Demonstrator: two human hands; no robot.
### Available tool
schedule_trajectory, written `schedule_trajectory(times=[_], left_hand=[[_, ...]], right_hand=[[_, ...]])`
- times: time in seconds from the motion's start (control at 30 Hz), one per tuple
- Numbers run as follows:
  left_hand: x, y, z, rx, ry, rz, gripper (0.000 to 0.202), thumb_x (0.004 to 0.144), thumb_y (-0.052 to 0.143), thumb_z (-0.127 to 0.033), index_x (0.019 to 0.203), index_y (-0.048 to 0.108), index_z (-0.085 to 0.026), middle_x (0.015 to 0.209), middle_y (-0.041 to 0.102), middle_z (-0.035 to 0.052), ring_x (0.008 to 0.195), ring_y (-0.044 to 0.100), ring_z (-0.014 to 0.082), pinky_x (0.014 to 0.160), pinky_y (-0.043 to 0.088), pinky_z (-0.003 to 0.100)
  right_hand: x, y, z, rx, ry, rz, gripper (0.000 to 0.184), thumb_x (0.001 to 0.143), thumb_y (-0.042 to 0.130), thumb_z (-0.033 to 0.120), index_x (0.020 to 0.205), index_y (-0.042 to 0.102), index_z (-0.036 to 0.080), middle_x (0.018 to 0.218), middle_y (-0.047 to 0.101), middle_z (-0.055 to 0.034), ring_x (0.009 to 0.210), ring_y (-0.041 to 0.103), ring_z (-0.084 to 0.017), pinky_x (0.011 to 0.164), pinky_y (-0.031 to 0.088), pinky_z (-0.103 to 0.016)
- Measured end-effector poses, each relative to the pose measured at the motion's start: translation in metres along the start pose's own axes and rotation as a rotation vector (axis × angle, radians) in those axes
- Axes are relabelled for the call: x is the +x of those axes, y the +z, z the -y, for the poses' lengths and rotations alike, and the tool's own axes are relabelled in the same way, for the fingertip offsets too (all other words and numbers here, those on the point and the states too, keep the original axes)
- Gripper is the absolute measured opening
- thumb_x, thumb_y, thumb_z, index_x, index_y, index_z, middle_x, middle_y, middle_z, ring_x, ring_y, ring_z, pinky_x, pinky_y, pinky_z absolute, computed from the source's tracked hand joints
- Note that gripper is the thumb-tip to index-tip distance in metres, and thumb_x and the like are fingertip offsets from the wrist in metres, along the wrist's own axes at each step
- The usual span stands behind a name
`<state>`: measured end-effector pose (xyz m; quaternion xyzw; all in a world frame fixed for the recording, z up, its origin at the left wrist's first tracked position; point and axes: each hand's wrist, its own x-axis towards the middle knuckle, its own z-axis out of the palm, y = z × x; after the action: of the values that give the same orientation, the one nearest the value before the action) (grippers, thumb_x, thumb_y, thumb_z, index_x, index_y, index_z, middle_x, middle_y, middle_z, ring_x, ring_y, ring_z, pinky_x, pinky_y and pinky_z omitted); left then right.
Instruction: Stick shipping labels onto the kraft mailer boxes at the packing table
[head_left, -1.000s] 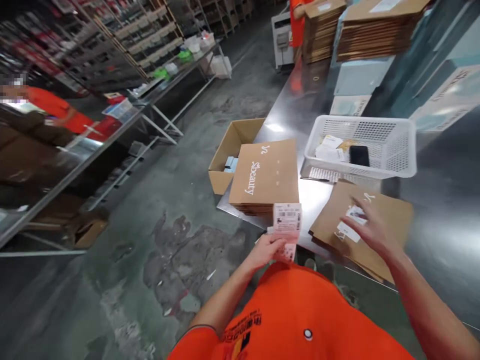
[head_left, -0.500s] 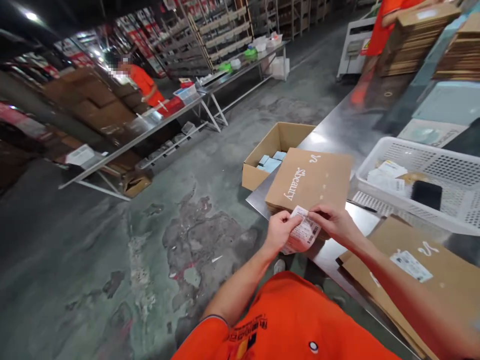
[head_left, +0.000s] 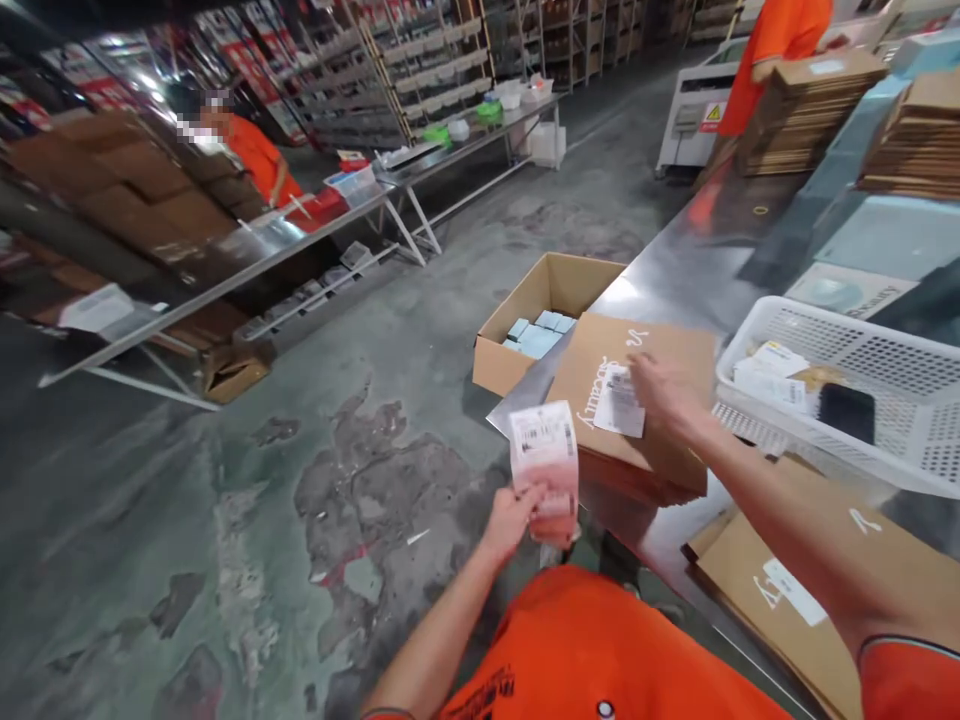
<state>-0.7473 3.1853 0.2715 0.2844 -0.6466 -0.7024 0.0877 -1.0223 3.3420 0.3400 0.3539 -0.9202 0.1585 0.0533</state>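
Note:
My left hand (head_left: 514, 520) is closed on a strip of printed shipping labels (head_left: 544, 450), holding it beside the table edge. To the right, a stack of flat cardboard cartons (head_left: 675, 345) with white lettering lies on the metal table. A single shipping label (head_left: 621, 405) is over the top carton, across the lettering. My right hand (head_left: 664, 390) is at that label's upper right edge, with its fingers drawn together there. Slight blur hides whether the whole label touches the carton.
An open carton (head_left: 499, 375) with light-blue boxes stands beyond the table corner. A white basket (head_left: 765, 315) holds papers and a black phone (head_left: 846, 412). Labelled flat cartons (head_left: 847, 540) lie nearer me at right. Two people in orange work farther off.
My hands have moved apart. The right one has carried a label up over the top carton; the left has drawn the label strip left and down. The view has shifted slightly.

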Motion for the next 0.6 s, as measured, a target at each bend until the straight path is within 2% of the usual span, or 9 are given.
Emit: schedule_trajectory(times=[0.07, 0.2, 0.3, 0.33, 0.37, 0.4, 0.5, 0.53, 0.6], left_hand=[[0.023, 0.002, -0.019, 0.034, 0.137, -0.051, 0.032, 0.071, 0.073, -0.042, 0.087, 0.076, -0.014, 0.089, 0.076, 0.0067, 0.086, 0.067, 0.0213, 0.079, 0.05, 0.029], [0.053, 0.014, -0.032, 0.113, 0.263, 0.037, 0.03, 0.079, 0.068, -0.037, 0.099, 0.076, -0.016, 0.106, 0.075, 0.0083, 0.101, 0.067, 0.0234, 0.097, 0.047, 0.033], [0.055, 0.014, -0.028, 0.064, 0.204, 0.0, 0.032, 0.074, 0.071, -0.042, 0.092, 0.077, -0.015, 0.096, 0.076, 0.0089, 0.094, 0.068, 0.0237, 0.095, 0.049, 0.034], [0.053, 0.014, -0.027, 0.012, 0.138, -0.004, 0.037, 0.071, 0.073, -0.046, 0.088, 0.076, -0.014, 0.09, 0.076, 0.0091, 0.088, 0.069, 0.0235, 0.09, 0.051, 0.035], [0.049, 0.014, -0.025, -0.039, 0.069, 0.004, 0.043, 0.066, 0.076, -0.051, 0.085, 0.076, -0.012, 0.086, 0.076, 0.0094, 0.083, 0.069, 0.0234, 0.086, 0.053, 0.035], [0.044, 0.016, -0.023, -0.082, 0.006, 0.026, 0.049, 0.061, 0.078, -0.055, 0.083, 0.075, -0.011, 0.082, 0.076, 0.0099, 0.078, 0.069, 0.0234, 0.081, 0.054, 0.036], [0.02, 0.032, -0.015, -0.116, -0.123, 0.186, 0.062, 0.052, 0.084, -0.06, 0.086, 0.076, -0.009, 0.084, 0.076, 0.012, 0.076, 0.07, 0.0243, 0.079, 0.056, 0.037], [0.009, 0.039, -0.011, -0.117, -0.157, 0.256, 0.064, 0.052, 0.084, -0.06, 0.089, 0.076, -0.009, 0.087, 0.077, 0.0126, 0.078, 0.07, 0.0248, 0.08, 0.056, 0.038], [-0.013, 0.052, -0.002, -0.138, -0.216, 0.398, 0.064, 0.056, 0.083, -0.06, 0.095, 0.076, -0.01, 0.097, 0.077, 0.0134, 0.087, 0.071, 0.026, 0.087, 0.055, 0.038]], right_hand=[[0.0, 0.011, 0.014, 0.027, -0.048, 0.031, 0.042, 0.098, 0.039, 0.024, 0.133, 0.056, 0.009, 0.14, 0.052, -0.0189, 0.129, 0.047, -0.032, 0.112, 0.033, -0.048], [-0.033, 0.039, 0.051, -0.035, -0.103, 0.004, 0.058, 0.094, 0.048, 0.037, 0.143, 0.046, 0.005, 0.153, 0.037, -0.0214, 0.145, 0.025, -0.039, 0.118, 0.015, -0.06], [-0.075, 0.044, 0.064, -0.019, -0.365, 0.101, 0.051, 0.096, 0.042, 0.036, 0.141, 0.05, 0.013, 0.152, 0.042, -0.0151, 0.146, 0.028, -0.032, 0.121, 0.016, -0.054], [-0.085, 0.04, 0.059, -0.009, -0.359, 0.092, 0.049, 0.097, 0.039, 0.035, 0.141, 0.051, 0.016, 0.152, 0.042, -0.0134, 0.146, 0.028, -0.031, 0.121, 0.017, -0.053], [-0.092, 0.033, 0.048, -0.01, -0.257, 0.04, 0.049, 0.098, 0.039, 0.035, 0.141, 0.05, 0.017, 0.153, 0.041, -0.0134, 0.145, 0.028, -0.032, 0.12, 0.018, -0.055], [-0.097, 0.023, 0.032, -0.017, -0.064, -0.047, 0.051, 0.097, 0.042, 0.037, 0.144, 0.048, 0.016, 0.154, 0.038, -0.0155, 0.145, 0.028, -0.035, 0.118, 0.02, -0.057], [-0.115, -0.012, -0.037, 0.103, 0.619, -0.219, 0.076, 0.088, 0.057, 0.049, 0.148, 0.037, 0.006, 0.145, 0.043, -0.0286, 0.131, 0.044, -0.043, 0.105, 0.037, -0.057], [-0.129, -0.022, -0.062, 0.204, 0.749, -0.211, 0.08, 0.086, 0.061, 0.051, 0.147, 0.039, 0.004, 0.137, 0.051, -0.0295, 0.122, 0.052, -0.041, 0.099, 0.042, -0.053], [-0.173, -0.035, -0.103, 0.392, 0.861, -0.187, 0.074, 0.083, 0.062, 0.051, 0.139, 0.049, 0.006, 0.116, 0.065, -0.0239, 0.103, 0.062, -0.036, 0.089, 0.048, -0.046]])
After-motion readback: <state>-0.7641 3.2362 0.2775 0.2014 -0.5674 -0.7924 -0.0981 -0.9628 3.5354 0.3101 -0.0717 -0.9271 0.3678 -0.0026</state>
